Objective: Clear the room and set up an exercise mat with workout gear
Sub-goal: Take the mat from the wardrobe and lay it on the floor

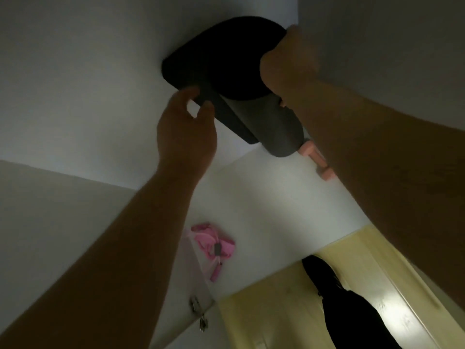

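So, the camera is tilted way up and it's pretty dim. The person has both arms raised to a rolled exercise mat (261,122), dark grey, which sits up high on top of a white cabinet (264,197), close under the ceiling and near the wall corner. One end of the roll sticks out over the cabinet's edge, with a loose flap hanging off its left side.

The left hand (186,132) is on that flap, thumb and forefinger closed on its corner in a pinch, with the other fingers curled behind. The right hand (286,59) is against the far, upper end of the roll. Only its back shows, so whether those fingers are wrapped around the mat or just laid flat on it can't be told.

A pink dumbbell (314,159) lies just beside the mat, half hidden behind the right forearm. Lower down on the white surface there's a pink bundle in a clear bag (214,244); it's too blurry to say exactly what it is. A dark garment (347,306) hangs against a pale wooden panel (264,316) at the bottom right.
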Tool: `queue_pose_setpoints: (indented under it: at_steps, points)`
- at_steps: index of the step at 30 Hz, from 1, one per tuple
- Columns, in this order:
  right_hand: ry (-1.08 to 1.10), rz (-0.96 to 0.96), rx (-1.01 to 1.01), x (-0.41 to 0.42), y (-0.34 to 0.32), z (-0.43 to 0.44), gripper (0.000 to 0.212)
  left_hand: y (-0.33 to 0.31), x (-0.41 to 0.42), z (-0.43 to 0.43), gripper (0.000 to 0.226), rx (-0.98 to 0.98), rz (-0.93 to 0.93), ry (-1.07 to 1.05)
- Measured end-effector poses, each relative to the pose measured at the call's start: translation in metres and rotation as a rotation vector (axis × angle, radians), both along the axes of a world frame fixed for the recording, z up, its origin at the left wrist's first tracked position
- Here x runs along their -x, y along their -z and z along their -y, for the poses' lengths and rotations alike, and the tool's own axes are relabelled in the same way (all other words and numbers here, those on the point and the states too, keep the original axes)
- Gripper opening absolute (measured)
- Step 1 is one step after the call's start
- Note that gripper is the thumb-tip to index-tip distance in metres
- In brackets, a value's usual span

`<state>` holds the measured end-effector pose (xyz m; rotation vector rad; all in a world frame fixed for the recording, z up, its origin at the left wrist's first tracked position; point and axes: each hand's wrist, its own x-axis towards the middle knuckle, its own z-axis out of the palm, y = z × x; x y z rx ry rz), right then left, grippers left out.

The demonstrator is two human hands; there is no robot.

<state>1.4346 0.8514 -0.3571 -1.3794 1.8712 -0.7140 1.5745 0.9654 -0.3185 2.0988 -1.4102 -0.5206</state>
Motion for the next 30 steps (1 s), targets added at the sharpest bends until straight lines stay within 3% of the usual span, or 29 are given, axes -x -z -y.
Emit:
queue_pose_setpoints:
  at_steps: [4, 8, 19, 26, 30]
  points:
    - [-0.101, 0.155, 0.091, 0.0, -0.036, -0.072, 0.043, -0.035, -0.001, -0.032, 0.047, 0.084, 0.112, 0.055]
    - [-0.17, 0.152, 0.133, 0.008, -0.072, -0.147, 0.04, -0.067, 0.002, -0.082, 0.058, 0.109, 0.193, 0.093]
    - [-0.263, 0.023, 0.21, 0.039, -0.159, -0.37, 0.025, -0.145, 0.02, -0.291, 0.074, 0.143, 0.139, 0.241]
    - [-0.274, -0.051, 0.191, 0.077, -0.224, -0.489, 0.041, -0.212, 0.037, -0.368, 0.107, -0.155, 0.186, 0.38]
    - [-0.274, -0.054, 0.184, 0.09, -0.258, -0.526, 0.041, -0.238, 0.05, -0.402, 0.084, -0.311, 0.063, 0.322]
